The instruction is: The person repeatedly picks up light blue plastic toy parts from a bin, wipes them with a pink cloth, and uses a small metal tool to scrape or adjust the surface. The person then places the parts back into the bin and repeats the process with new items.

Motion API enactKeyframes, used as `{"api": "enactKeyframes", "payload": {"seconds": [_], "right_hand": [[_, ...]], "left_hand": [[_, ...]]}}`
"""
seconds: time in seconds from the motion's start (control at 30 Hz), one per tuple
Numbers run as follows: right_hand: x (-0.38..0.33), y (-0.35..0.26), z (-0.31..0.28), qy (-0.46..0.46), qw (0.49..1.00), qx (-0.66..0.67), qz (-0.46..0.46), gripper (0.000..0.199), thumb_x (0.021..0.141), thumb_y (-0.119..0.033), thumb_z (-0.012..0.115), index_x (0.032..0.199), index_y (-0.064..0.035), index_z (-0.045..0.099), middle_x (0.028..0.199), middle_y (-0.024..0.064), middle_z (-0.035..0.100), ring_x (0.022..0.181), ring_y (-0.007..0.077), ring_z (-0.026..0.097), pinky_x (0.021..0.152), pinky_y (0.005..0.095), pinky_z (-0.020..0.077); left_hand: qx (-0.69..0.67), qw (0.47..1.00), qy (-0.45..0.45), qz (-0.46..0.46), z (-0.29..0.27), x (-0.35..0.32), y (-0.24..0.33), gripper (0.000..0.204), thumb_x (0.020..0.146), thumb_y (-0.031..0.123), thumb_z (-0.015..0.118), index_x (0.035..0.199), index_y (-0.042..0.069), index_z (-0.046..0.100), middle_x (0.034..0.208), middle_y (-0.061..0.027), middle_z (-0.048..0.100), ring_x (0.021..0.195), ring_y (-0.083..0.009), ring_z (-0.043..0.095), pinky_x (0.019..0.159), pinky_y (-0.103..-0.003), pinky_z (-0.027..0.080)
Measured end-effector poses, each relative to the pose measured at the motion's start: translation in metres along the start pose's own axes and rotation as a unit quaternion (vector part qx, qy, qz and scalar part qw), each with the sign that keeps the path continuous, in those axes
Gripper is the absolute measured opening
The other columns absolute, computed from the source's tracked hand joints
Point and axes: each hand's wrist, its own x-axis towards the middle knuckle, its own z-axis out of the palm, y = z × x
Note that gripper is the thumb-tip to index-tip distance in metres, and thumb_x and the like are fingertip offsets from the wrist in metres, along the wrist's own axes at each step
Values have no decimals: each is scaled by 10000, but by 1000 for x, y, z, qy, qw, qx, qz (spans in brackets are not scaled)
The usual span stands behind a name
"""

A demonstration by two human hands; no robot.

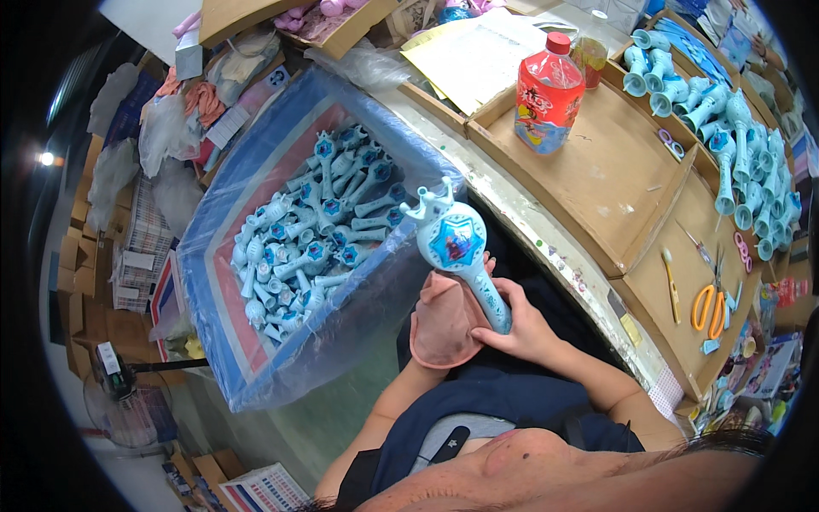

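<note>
A light-blue toy wand (486,296) with a crown-topped round head and a blue star-shaped panel is held up before my body. My right hand (529,328) is closed around the lower end of its handle, thumb along the near side. A dusty-pink cloth (445,324) covers most of my left hand (489,264), like a loose mitt. That hand presses against the wand from the left and behind, with only fingertips showing past the handle. Left of my hands, many similar wands (320,209) lie heaped in a large plastic-lined bin (294,375).
On the workbench to the right are cardboard trays (597,205), a red-capped bottle (550,94), orange-handled scissors (706,307) and a yellow-handled brush (671,286). More light-blue wand parts (751,162) are piled at the far right. A fan (128,401) stands at lower left.
</note>
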Motion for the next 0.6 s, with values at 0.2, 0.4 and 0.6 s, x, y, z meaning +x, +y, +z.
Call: {"api": "enactKeyframes", "payload": {"seconds": [0.2, 0.4, 0.6], "right_hand": [[1, 5, -23, -182, 848, 447, 219, 902, 835, -235, 778, 1537, -30, 249, 1418, 125, 448, 1317, 214, 444, 899, 360, 540], [-21, 3, -43, -197, 863, 415, 211, 719, 869, -195, 750, 1463, -24, 382, 1058, 95, 633, 895, 182, 663, 822, 334, 539], [-37, -20, -172, 37, 916, 381, 119, 608, 820, -252, 775, 1301, 0, 500, 987, 130, 674, 820, 229, 691, 720, 365, 570]], "left_hand": [[-90, 992, -63, -63, -11, 14, 10, 833, 959, 700, 358, 1471, 43, 355, 1353, -160, 560, 1212, -324, 576, 1070, -476, 447], [-49, 978, -157, -128, -18, 18, 8, 694, 986, 552, 412, 1467, 53, 397, 1426, -147, 508, 1300, -319, 507, 1103, -450, 399], [-979, 13, 63, -195, -41, 49, -7, 108, 923, 183, 465, 897, 101, 528, 874, -65, 481, 835, -263, 510, 794, -392, 425]]}}
